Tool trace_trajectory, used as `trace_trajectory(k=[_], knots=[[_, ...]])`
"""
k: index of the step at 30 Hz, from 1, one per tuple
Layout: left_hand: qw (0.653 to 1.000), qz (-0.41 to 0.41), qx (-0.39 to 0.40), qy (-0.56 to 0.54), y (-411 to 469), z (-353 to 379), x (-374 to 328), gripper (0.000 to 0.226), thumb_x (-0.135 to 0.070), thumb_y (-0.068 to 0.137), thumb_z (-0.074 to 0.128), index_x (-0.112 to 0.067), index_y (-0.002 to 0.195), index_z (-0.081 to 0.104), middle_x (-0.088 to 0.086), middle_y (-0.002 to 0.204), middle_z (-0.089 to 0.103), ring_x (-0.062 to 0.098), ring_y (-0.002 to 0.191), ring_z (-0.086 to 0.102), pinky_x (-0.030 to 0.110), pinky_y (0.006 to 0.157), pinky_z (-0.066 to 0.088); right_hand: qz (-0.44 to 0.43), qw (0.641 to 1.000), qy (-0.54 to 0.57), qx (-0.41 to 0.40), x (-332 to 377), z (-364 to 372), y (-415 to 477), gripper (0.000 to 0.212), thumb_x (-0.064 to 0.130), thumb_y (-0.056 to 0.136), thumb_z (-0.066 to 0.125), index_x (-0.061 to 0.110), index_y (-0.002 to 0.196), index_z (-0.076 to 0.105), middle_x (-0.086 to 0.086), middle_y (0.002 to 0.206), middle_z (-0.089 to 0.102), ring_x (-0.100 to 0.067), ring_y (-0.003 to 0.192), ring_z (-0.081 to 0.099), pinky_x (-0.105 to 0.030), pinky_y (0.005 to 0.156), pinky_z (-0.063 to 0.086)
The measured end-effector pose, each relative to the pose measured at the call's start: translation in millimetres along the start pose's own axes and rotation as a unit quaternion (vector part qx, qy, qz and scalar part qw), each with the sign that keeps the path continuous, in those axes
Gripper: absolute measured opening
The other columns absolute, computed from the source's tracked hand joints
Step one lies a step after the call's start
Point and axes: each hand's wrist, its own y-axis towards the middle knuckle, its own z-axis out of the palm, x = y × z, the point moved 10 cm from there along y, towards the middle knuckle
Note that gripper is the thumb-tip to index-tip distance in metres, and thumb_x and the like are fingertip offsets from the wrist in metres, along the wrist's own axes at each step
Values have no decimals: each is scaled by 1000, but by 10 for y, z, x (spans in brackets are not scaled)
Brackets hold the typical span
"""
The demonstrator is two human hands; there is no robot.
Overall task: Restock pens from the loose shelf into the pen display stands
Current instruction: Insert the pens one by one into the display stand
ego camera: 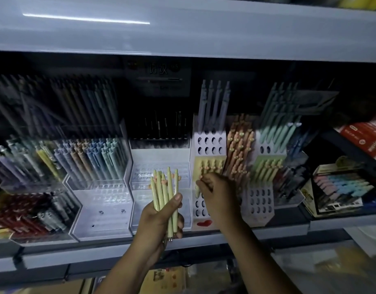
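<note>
My left hand (161,217) grips a bundle of several pale yellow-green pens (164,187), held upright in front of the shelf. Just to the right, my right hand (214,192) pinches one pale yellow pen (197,190) with its tip at the holes of a white tiered pen display stand (208,145). That stand carries lilac pens (213,105) in its top row and yellow pens (210,166) in a middle row; many holes are unfilled. My right hand hides part of the stand's lower tiers.
Clear acrylic stands (102,213) with mostly bare hole trays sit to the left, beside full racks of pastel pens (91,158). Orange pens (239,149), green pens (274,128) and a second white stand (260,202) stand to the right. Boxed goods (339,189) fill the far right. An upper shelf (183,35) overhangs.
</note>
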Motion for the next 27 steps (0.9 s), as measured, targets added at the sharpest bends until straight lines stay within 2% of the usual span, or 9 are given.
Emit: trace_trajectory(k=[4,8,13,16,19,21,23,24,27], knots=[[1000,5,-4,4,3,-15,39,36,-33,81,76,-3,91,60,19,57,53,26,46,48,30,45,42,4,1000,-23,-1,-77,48,-6,16,30,96,66,18,86,66,1,79,67,-11,73,63,-26,64,49],[1000,11,-3,17,-8,-11,31,37,-33,80,76,-2,91,60,19,57,53,27,47,49,30,44,43,9,1000,-28,-7,-151,80,-4,15,35,95,65,22,88,66,1,85,67,-14,80,64,-30,71,53],[1000,12,1,22,3,18,-21,36,-33,81,76,-3,92,59,22,60,56,27,47,52,31,45,45,0,999,-40,-9,-133,63,-30,14,29,96,65,16,95,69,0,90,71,-16,86,66,-33,76,55],[1000,12,3,24,-10,28,-7,40,-34,79,76,-1,95,60,23,62,58,27,49,56,30,43,45,30,999,-25,2,-204,84,-79,13,28,94,68,16,99,72,1,93,72,-15,87,67,-36,78,57],[1000,12,5,20,-31,20,15,49,-35,76,77,5,101,62,23,67,59,27,49,59,29,41,46,64,998,-16,-12,-237,-8,-199,7,26,93,69,20,91,68,6,90,71,-13,84,66,-34,75,55],[1000,11,7,17,-36,5,33,59,-35,77,78,8,112,60,24,70,59,28,49,59,29,41,46,88,995,38,-1,-215,-48,-258,10,22,93,69,24,86,63,10,85,69,-10,79,65,-32,71,53],[1000,10,14,13,-32,-2,58,61,-31,84,75,8,126,55,25,71,60,28,47,58,29,40,46,120,980,148,51,-148,12,-292,11,21,95,67,21,83,66,3,75,69,-13,62,63,-31,61,50],[1000,8,19,11,-30,6,68,58,-29,86,74,8,126,55,25,71,60,28,46,58,29,40,45,129,967,203,78,-76,42,-307,12,21,96,66,17,85,69,-2,74,69,-16,55,60,-32,56,49],[999,0,42,10,-45,70,70,42,-30,85,73,10,98,67,23,68,61,28,44,58,28,38,44,154,917,333,154,106,148,-380,15,22,98,65,10,97,74,-8,79,71,-25,55,57,-31,48,45]])
